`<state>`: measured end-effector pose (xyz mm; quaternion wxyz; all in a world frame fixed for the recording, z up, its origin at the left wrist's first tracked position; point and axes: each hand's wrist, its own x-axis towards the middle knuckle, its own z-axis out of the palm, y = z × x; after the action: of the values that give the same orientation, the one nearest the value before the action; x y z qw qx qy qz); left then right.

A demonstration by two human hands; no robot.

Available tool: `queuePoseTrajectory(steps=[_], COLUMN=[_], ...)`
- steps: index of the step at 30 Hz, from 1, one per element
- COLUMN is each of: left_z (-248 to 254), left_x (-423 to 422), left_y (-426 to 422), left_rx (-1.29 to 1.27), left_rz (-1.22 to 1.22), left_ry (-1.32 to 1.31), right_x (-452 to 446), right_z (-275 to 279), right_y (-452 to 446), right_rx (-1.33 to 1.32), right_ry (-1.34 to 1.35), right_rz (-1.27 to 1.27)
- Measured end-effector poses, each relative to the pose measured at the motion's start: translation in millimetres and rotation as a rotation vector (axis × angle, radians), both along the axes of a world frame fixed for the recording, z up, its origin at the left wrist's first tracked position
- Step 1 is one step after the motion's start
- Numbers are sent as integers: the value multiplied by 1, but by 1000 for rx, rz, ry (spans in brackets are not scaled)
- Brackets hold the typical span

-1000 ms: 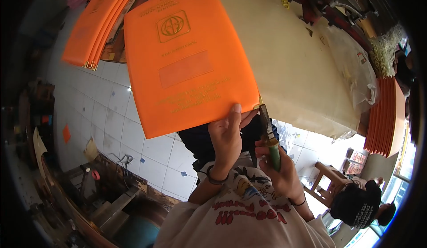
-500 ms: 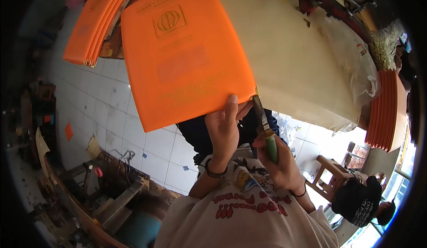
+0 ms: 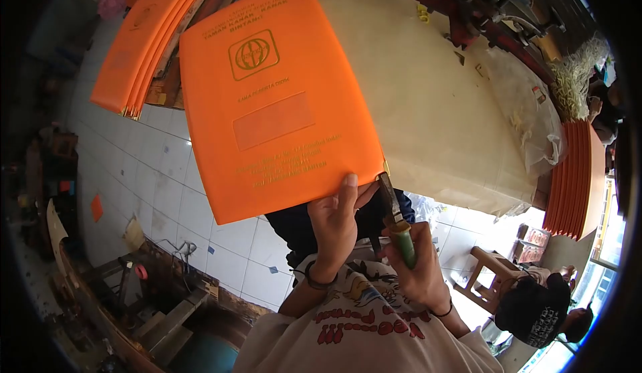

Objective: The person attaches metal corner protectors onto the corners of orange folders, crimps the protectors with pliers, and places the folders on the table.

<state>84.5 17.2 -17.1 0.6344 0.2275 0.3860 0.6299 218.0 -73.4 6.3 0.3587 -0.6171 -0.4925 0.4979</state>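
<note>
My left hand [image 3: 334,229] grips the lower edge of an orange plastic folder [image 3: 281,122], thumb on top and fingers underneath. Gold lettering, a gold emblem and a pale rectangular window mark the folder's front. A small brass-coloured metal corner piece [image 3: 385,167] sits at its lower right corner. In my right hand [image 3: 422,269] is a pair of pliers [image 3: 403,238] with green handles, the fingers wrapped round them. The plier jaws are at that metal corner; whether they clamp it I cannot tell.
Beneath and beyond the folder is a table with a beige cover [image 3: 428,112]. Orange folders are stacked at the left [image 3: 144,52], and another stack [image 3: 574,179] stands at the right. A clear plastic bag [image 3: 528,115] lies nearby. A person in a black cap [image 3: 535,309] is at lower right.
The folder and both hands appear slightly lower in view, and the print on the folder is sharper. A second plier handle now shows below the folder. The jaws stay at the same corner.
</note>
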Motion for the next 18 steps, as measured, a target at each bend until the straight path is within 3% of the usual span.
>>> queuePoseTrajectory(steps=[1, 4, 7, 13, 16, 18], left_z=[1, -1, -3, -4, -2, -1], left_x=[0, 0, 0, 1, 2, 2], left_y=[1, 0, -1, -1, -1, 1], left_rx=[1, 16, 24, -14, -19, -11], left_rz=[-3, 1, -2, 2, 9, 10], left_ry=[0, 4, 17, 51, 65, 52], right_x=[0, 0, 5, 7, 5, 3], right_z=[-4, 26, 18, 13, 19, 16], right_y=[0, 15, 17, 20, 23, 15], right_rx=[56, -167, -161, -182, -165, -185], right_ry=[14, -38, -183, -229, -182, 0], right_rz=[-47, 75, 199, 184, 170, 38])
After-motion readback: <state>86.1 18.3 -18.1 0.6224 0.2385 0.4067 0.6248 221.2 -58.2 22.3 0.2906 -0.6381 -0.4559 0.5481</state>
